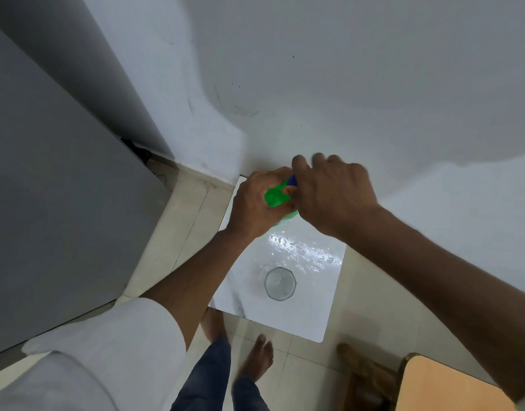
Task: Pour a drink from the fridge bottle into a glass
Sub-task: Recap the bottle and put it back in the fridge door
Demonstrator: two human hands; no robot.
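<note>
green plastic bottle [277, 197] stands at the far end of the glossy white table [314, 315], left hand [255, 203] wrapped round its shoulder, right hand [334, 191] pinching the blue cap [292, 180]. faceted clear glass [280, 283] sits nearer, contents hard to tell.

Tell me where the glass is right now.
In the head view the glass stands upright on the small white table, low of centre, on the near side of the green bottle that both hands hold.
</note>
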